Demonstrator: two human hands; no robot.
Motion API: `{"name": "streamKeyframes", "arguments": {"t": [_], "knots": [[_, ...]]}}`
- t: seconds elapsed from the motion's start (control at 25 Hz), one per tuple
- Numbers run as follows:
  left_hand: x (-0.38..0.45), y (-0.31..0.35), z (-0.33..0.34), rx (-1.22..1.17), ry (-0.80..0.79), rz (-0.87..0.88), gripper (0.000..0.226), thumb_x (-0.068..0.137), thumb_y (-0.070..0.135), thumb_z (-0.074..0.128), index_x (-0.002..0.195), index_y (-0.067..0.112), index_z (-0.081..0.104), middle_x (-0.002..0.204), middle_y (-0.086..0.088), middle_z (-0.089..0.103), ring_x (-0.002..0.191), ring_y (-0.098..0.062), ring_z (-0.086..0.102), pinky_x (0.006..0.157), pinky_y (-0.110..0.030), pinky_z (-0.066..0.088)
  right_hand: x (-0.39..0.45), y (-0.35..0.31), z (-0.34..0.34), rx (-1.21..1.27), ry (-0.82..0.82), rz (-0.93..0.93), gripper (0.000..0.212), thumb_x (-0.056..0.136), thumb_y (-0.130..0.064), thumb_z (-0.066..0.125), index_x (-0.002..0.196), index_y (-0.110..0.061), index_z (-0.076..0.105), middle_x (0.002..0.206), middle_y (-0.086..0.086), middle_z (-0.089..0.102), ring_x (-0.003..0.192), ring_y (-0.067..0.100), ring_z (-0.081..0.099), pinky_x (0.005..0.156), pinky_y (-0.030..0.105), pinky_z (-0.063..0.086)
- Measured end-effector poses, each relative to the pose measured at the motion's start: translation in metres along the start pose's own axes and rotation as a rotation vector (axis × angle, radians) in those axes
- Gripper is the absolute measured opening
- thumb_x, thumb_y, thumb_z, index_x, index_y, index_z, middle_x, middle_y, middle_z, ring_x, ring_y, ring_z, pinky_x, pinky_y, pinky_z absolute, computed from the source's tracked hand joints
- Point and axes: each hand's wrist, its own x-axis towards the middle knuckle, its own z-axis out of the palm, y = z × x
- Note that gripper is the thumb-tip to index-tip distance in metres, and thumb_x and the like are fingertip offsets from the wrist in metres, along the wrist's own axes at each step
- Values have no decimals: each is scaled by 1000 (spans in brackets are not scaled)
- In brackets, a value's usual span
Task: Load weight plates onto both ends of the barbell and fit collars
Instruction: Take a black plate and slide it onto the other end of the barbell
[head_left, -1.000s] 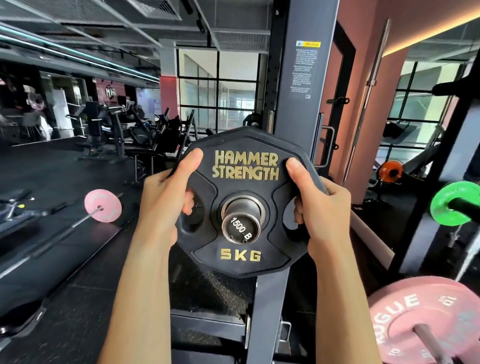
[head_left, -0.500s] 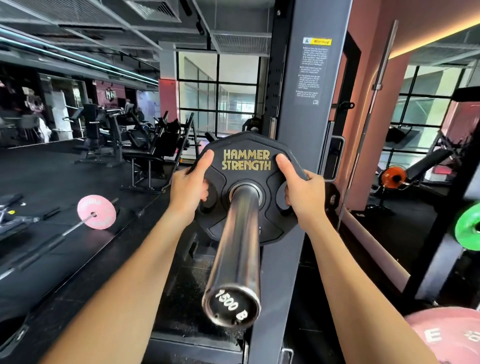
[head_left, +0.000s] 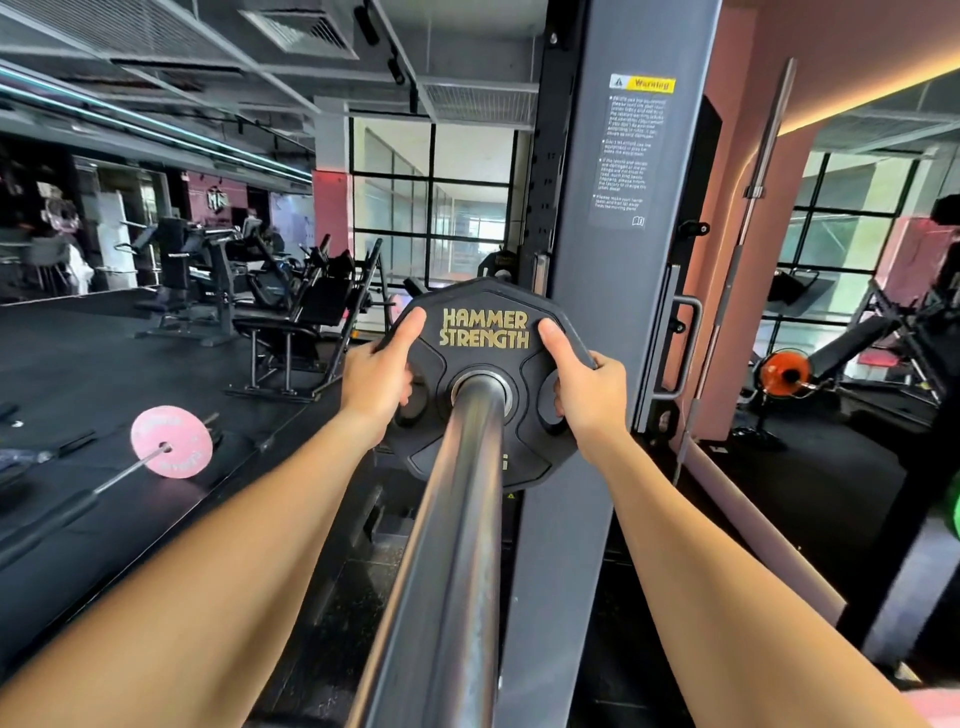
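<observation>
head view: plate on bar
left grip (head_left: 376, 382): clamped on plate (head_left: 485, 332) left edge
right grip (head_left: 589, 387): clamped on right edge
barbell sleeve (head_left: 462, 519): between grips, through plate's centre hole

Barbell sleeve (head_left: 457, 545) bare from black weight plate (head_left: 485, 382) back toward camera; nothing on that length. Rack upright (head_left: 608, 291) stands just behind plate's right half, blocking that side. Left hand (head_left: 376, 387) and right hand (head_left: 587, 389) occupy plate's side grip holes. Open floor (head_left: 104, 364) left of sleeve; pink-plated barbell (head_left: 170, 441) lies there, well apart. Right of upright, leaning bare bar (head_left: 748, 228) narrows gap.
</observation>
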Motion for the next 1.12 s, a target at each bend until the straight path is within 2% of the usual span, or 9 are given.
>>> {"name": "streamKeyframes", "arguments": {"t": [0.36,0.56,0.64,0.68,0.76,0.84,0.92,0.96,1.12], "knots": [[51,-23,23,37,24,-20,68,54,85,67,58,20,47,37,7,38,31,-11,36,33,-17,31,51,27,14,-17,21,10,74,46,-87,76,40,-24,37,46,-7,37,42,15,35,42,23,30],[41,-5,13,158,-129,-87,69,55,89,64,72,22,59,43,8,51,37,-10,50,57,-30,40,48,15,6,-78,-94,112,76,42,-90,72,58,-22,43,47,-1,45,40,17,44,49,26,38],[28,14,3,283,-193,-119,71,57,93,58,80,26,61,62,11,68,62,-8,65,70,-34,45,40,4,-3,-183,-214,216,88,39,-97,64,76,-17,59,59,2,62,49,15,61,61,30,45],[21,24,-1,392,-214,-111,72,63,94,52,91,28,63,81,8,72,79,-12,66,76,-37,47,36,-2,-8,-244,-250,262,101,38,-99,60,94,-16,64,78,1,71,68,13,69,70,33,48],[7,43,-11,805,-237,-22,71,84,84,38,122,27,58,122,-4,67,109,-27,61,91,-40,47,26,-14,-19,-433,-267,294,115,44,-98,57,129,-20,55,121,2,65,110,23,64,93,41,50],[-8,67,-18,1160,-255,107,61,99,61,41,144,19,47,146,-12,53,130,-33,52,99,-37,42,17,-22,-32,-755,-334,202,93,62,-89,54,123,-20,57,121,6,64,108,29,62,90,38,52],[-24,98,-22,1230,-296,184,50,100,47,50,141,17,51,144,-10,56,128,-33,53,92,-34,42,3,-35,-51,-957,-380,90,59,76,-78,51,92,-22,59,93,4,65,90,27,64,70,30,48],[-33,114,-22,1231,-311,221,47,99,45,54,137,18,55,142,-8,58,127,-31,54,92,-33,42,-1,-40,-62,-997,-372,49,50,78,-71,53,87,-23,59,84,2,62,89,27,64,68,30,46],[-74,157,10,1203,-456,374,26,92,45,65,109,26,70,126,2,65,118,-24,59,100,-34,47,-16,-64,-114,-1090,-264,-5,41,78,-45,68,104,-13,70,97,8,71,84,26,62,73,30,51]]}}
